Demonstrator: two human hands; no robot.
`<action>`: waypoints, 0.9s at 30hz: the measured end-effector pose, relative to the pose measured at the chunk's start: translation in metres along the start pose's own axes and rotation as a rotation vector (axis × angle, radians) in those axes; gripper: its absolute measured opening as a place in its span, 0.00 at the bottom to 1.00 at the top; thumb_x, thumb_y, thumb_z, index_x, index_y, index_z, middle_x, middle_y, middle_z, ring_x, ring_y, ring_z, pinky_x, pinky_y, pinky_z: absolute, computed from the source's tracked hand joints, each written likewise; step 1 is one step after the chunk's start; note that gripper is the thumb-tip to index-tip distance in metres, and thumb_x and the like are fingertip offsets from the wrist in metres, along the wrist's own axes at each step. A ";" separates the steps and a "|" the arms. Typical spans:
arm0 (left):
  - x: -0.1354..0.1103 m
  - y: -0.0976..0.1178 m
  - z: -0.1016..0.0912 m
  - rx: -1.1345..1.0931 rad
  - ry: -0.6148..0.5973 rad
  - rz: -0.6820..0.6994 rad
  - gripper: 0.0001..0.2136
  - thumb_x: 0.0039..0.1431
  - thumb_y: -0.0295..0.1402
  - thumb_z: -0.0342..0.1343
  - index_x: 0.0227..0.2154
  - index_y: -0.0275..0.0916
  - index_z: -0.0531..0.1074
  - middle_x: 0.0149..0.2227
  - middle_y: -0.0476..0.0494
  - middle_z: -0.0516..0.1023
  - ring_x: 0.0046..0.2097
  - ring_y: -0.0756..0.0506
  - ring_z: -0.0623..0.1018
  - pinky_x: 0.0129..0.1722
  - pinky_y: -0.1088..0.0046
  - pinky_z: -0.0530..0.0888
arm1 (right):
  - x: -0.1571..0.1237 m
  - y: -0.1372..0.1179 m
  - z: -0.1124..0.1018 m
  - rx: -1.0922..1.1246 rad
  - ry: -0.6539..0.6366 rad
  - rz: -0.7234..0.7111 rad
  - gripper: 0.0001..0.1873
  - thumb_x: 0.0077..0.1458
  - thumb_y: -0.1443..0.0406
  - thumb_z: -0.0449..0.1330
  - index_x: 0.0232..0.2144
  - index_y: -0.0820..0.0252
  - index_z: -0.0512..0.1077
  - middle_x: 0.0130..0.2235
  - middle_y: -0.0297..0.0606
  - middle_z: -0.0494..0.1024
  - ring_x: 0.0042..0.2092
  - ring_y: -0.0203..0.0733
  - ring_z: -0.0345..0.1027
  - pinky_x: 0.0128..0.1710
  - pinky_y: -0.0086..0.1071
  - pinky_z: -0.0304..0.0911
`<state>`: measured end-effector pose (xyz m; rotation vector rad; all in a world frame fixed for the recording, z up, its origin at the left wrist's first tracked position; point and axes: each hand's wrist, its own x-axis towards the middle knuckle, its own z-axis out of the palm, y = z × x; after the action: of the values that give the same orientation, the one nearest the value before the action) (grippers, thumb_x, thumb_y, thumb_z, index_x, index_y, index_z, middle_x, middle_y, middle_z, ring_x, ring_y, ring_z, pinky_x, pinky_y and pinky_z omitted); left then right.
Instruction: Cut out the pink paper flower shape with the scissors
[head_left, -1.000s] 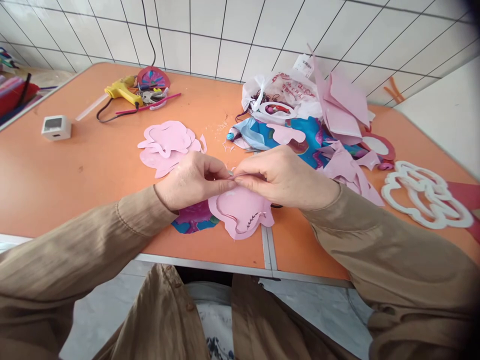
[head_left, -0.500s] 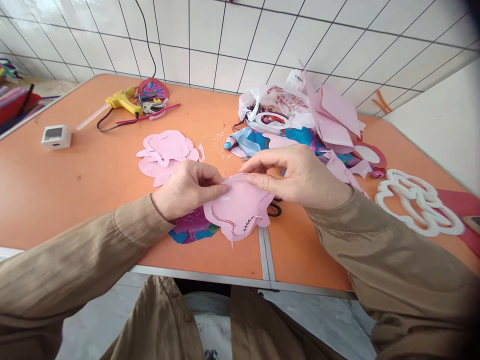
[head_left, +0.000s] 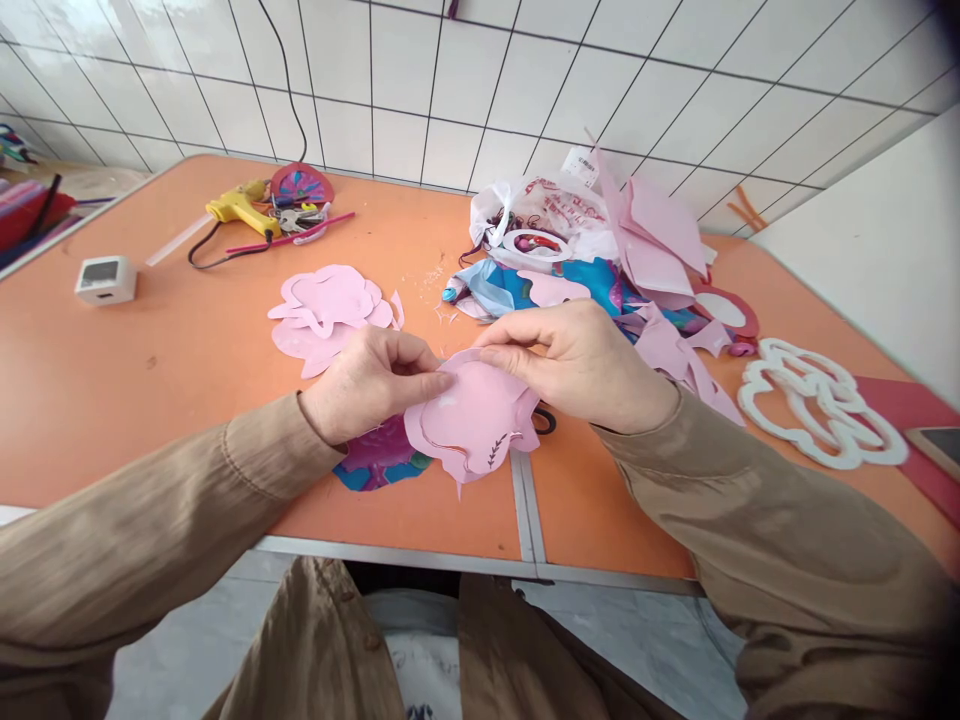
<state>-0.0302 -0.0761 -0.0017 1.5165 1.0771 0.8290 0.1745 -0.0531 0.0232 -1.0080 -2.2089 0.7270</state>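
Note:
Between my two hands is a pink paper cutout [head_left: 472, 415] with wavy edges, a curved slit and a small dark leaf sprig printed near its lower right. My left hand [head_left: 379, 385] pinches its upper left edge between thumb and fingers. Along the top edge, my right hand [head_left: 566, 360] grips it the same way. Below my left hand lies a purple and blue patterned piece [head_left: 381, 458], partly covered. A black scissor handle [head_left: 547, 420] peeks out beside the cutout; the rest of it is hidden. More wavy pink cutouts [head_left: 319, 345] lie stacked beyond my left hand.
A yellow glue gun [head_left: 244, 210] and a small white box [head_left: 106, 280] are at the left. Behind my right hand sit a plastic bag [head_left: 577, 215], folded pink sheets [head_left: 660, 235] and scraps. White cloud-shaped frames [head_left: 821, 405] lie at right.
My right hand has shifted slightly left along the cutout's top edge, fingers closer to it. The camera view has moved a little; both hands still hold the cutout.

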 end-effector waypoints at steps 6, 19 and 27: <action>0.000 0.000 -0.001 0.005 0.004 -0.020 0.11 0.49 0.35 0.62 0.17 0.35 0.71 0.18 0.50 0.69 0.21 0.55 0.64 0.18 0.79 0.58 | 0.001 0.002 0.001 -0.030 -0.008 0.000 0.12 0.56 0.66 0.58 0.22 0.52 0.75 0.27 0.33 0.80 0.28 0.40 0.69 0.28 0.36 0.63; 0.001 -0.005 -0.001 -0.068 0.052 -0.084 0.13 0.48 0.37 0.64 0.18 0.34 0.71 0.16 0.53 0.64 0.20 0.56 0.60 0.18 0.79 0.54 | 0.000 0.011 -0.005 0.137 0.001 0.075 0.06 0.49 0.62 0.68 0.23 0.54 0.77 0.26 0.35 0.79 0.26 0.39 0.71 0.24 0.34 0.67; 0.002 -0.007 -0.001 -0.038 0.054 -0.069 0.14 0.48 0.39 0.65 0.19 0.34 0.71 0.16 0.53 0.64 0.20 0.56 0.60 0.19 0.78 0.54 | 0.000 0.008 -0.006 0.127 0.004 0.054 0.07 0.52 0.62 0.66 0.23 0.57 0.78 0.23 0.33 0.78 0.24 0.36 0.69 0.22 0.32 0.64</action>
<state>-0.0322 -0.0737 -0.0084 1.4251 1.1409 0.8423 0.1826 -0.0474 0.0216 -1.0069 -2.1104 0.8776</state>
